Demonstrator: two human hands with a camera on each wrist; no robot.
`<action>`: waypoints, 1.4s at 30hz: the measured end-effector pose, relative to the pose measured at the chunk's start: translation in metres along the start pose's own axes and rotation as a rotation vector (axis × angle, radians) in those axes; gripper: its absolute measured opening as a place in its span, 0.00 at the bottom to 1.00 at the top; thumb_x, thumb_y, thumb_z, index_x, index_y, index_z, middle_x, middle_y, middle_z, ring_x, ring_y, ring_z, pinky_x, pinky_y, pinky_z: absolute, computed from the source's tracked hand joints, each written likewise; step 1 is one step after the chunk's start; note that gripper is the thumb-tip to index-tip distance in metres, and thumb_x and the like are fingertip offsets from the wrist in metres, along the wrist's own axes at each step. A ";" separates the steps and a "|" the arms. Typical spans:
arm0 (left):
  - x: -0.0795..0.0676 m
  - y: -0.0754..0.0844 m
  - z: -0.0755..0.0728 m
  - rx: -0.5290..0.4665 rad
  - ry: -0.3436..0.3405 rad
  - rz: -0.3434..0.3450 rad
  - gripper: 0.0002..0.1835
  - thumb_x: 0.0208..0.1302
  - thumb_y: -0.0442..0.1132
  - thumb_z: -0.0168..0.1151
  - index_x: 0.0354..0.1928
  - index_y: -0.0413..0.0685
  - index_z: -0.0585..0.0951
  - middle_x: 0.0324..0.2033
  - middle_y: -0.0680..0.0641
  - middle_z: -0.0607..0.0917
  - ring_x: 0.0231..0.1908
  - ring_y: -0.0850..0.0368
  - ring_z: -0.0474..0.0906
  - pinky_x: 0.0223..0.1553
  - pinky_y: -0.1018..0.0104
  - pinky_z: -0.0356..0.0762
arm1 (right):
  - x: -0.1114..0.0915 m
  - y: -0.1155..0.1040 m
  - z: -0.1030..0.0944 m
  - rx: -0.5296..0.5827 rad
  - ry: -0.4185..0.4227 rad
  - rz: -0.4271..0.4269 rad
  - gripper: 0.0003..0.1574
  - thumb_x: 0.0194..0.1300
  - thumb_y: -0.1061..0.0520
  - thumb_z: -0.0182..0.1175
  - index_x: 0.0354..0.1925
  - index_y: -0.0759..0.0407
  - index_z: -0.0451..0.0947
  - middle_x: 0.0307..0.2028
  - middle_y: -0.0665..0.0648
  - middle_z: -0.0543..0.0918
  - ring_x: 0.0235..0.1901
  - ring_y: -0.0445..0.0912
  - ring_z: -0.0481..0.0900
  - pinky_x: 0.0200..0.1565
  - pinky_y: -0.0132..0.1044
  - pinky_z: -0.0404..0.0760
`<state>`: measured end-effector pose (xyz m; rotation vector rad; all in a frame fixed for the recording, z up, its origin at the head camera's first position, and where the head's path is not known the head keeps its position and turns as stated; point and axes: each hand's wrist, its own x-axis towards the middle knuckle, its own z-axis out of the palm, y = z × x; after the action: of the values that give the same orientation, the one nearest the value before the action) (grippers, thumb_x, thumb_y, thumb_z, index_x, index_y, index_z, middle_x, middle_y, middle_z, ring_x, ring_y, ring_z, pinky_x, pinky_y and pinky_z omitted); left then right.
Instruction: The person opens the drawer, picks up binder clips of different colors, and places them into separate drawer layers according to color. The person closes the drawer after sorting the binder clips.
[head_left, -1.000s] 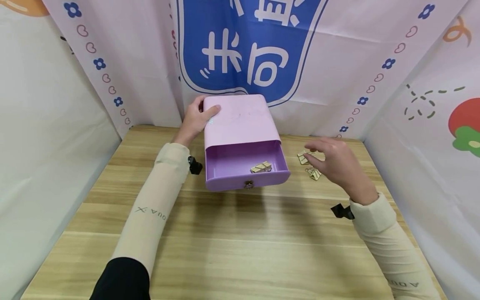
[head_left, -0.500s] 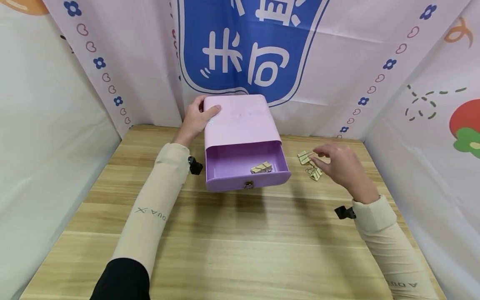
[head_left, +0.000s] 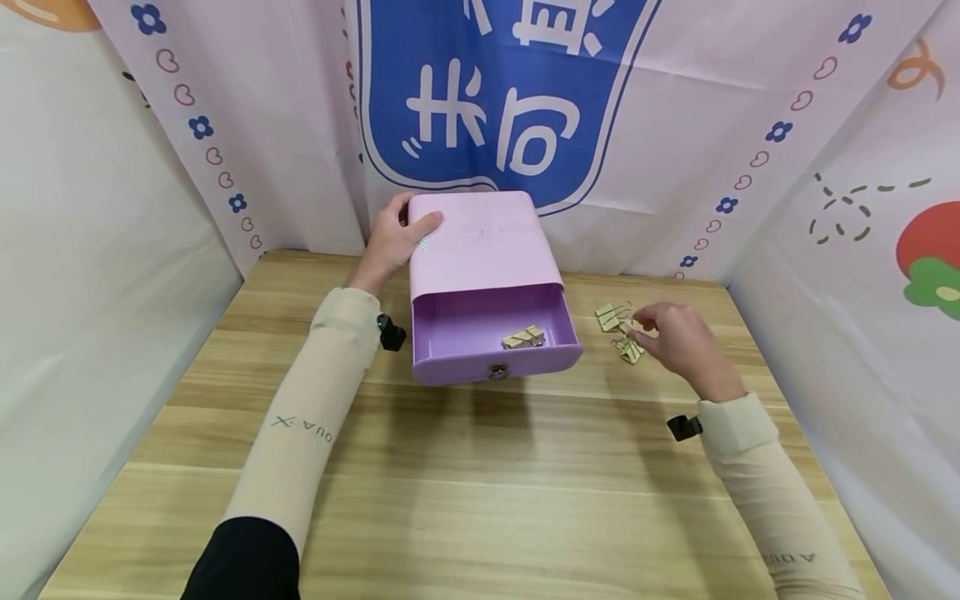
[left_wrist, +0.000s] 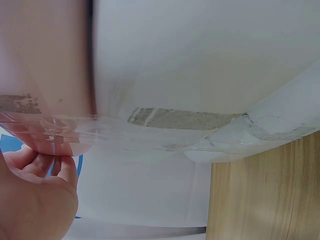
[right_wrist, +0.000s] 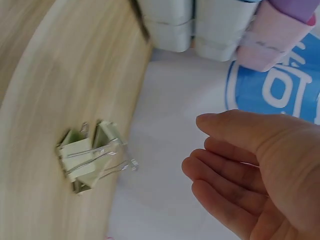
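A pink drawer box with its purple drawer pulled out stands at the back middle in the head view. My left hand grips its rear left corner, thumb on top; the left wrist view shows the fingertips of that hand against the box edge. Gold binder clips lie in the drawer. More binder clips with silver wire handles lie clustered on the table to the right. My right hand hovers beside them, fingers loosely bent, holding nothing; a gap shows in the right wrist view.
White drawer units sit alongside the pink box in the right wrist view. The wood table ends at a printed cloth backdrop behind and white cloth walls at both sides. A small metal knob marks the drawer front.
My right hand has moved slightly right and down toward the table beside the loose binder clips. The left hand, the pink box and the drawer stay as they were.
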<state>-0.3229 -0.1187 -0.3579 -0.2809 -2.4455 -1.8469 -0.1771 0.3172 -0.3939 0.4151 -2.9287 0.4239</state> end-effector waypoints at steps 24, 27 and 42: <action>-0.002 -0.003 0.001 0.013 -0.003 -0.010 0.42 0.70 0.56 0.67 0.79 0.48 0.64 0.72 0.39 0.73 0.65 0.48 0.71 0.70 0.52 0.72 | 0.002 0.036 0.050 0.004 -0.097 0.117 0.09 0.69 0.58 0.70 0.35 0.64 0.86 0.29 0.59 0.86 0.27 0.49 0.77 0.36 0.47 0.79; -0.001 -0.003 0.002 0.007 -0.002 -0.005 0.42 0.70 0.56 0.68 0.79 0.47 0.65 0.71 0.39 0.74 0.65 0.48 0.72 0.70 0.53 0.72 | 0.003 0.037 0.052 0.008 -0.115 0.148 0.10 0.69 0.57 0.71 0.35 0.64 0.86 0.28 0.58 0.84 0.27 0.49 0.75 0.34 0.44 0.76; -0.002 0.001 0.000 0.011 0.002 -0.006 0.42 0.71 0.57 0.67 0.79 0.48 0.64 0.71 0.39 0.72 0.65 0.48 0.71 0.70 0.52 0.72 | 0.009 0.041 0.062 -0.013 -0.104 0.150 0.12 0.70 0.55 0.69 0.32 0.61 0.84 0.28 0.58 0.85 0.27 0.49 0.76 0.35 0.46 0.77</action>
<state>-0.3207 -0.1187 -0.3575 -0.2719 -2.4577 -1.8339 -0.2047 0.3343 -0.4610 0.2222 -3.0744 0.4133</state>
